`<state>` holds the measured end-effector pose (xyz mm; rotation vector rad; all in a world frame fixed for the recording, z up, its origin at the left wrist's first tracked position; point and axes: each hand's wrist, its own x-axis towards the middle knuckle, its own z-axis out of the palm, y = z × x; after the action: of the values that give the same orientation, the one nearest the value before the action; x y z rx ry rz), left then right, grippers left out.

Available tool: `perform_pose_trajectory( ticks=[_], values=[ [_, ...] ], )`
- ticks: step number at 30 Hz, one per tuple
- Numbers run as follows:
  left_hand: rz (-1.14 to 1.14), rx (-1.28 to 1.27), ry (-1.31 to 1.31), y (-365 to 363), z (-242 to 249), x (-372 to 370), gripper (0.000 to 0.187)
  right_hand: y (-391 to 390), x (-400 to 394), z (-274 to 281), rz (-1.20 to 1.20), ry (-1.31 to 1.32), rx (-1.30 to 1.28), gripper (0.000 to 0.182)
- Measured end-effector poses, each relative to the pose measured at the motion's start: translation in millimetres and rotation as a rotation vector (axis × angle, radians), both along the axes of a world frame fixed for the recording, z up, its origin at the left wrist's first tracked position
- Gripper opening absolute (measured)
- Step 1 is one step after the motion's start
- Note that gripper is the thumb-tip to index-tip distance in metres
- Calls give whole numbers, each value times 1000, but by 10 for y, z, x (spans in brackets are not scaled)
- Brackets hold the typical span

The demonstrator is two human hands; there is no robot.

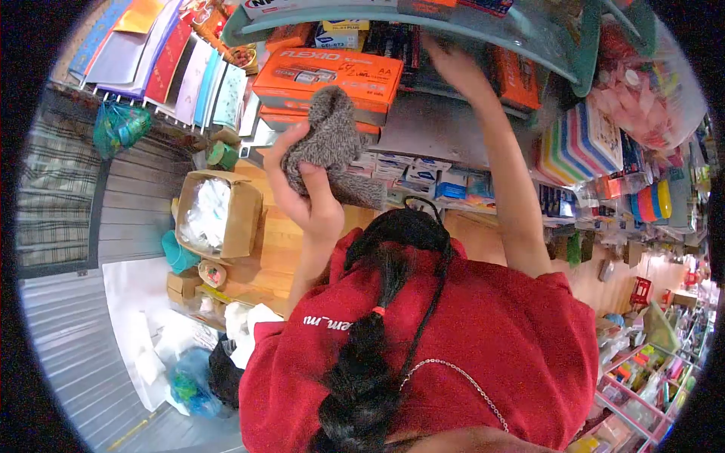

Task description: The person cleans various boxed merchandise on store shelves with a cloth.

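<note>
Presumably, accidental contact is the chief hazard here. The left hand (316,200) grips a bunched grey cloth (332,136) between thumb and fingers, in front of the orange battery box (340,75); whether cloth and box touch cannot be told. A careless swing could tip that box, stacked on others, off the shelf (438,137). The right hand (455,66) reaches beneath the upper rack (498,41), its grip indeterminable; hasty withdrawal could strike the rack's edge.

A silvery chain (434,362) crosses the white-lettered red shirt (491,325).
</note>
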<state>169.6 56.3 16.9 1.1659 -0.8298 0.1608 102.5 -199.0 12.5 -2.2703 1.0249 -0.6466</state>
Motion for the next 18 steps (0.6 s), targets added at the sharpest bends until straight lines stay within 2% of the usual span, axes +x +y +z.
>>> perform_pose_trajectory(
  ticks=[2,3,5,8,10,14,18],
  values=[
    [4,47,-57,26,4,72,32,-24,220,-23,51,-8,-26,75],
    [-4,61,-56,42,-29,99,32,6,297,-76,94,-108,-35,77],
    [-33,67,-20,72,-66,134,32,8,315,-140,142,-143,55,80],
    [-93,31,91,96,-82,161,31,106,258,51,158,-24,281,78],
    [-127,-2,174,96,-71,176,32,98,246,82,171,-35,343,73],
    [-91,2,147,85,-42,228,32,37,225,103,166,-69,470,61],
    [-84,-2,137,108,-13,223,32,-196,278,-183,99,-208,649,45]
  ],
)
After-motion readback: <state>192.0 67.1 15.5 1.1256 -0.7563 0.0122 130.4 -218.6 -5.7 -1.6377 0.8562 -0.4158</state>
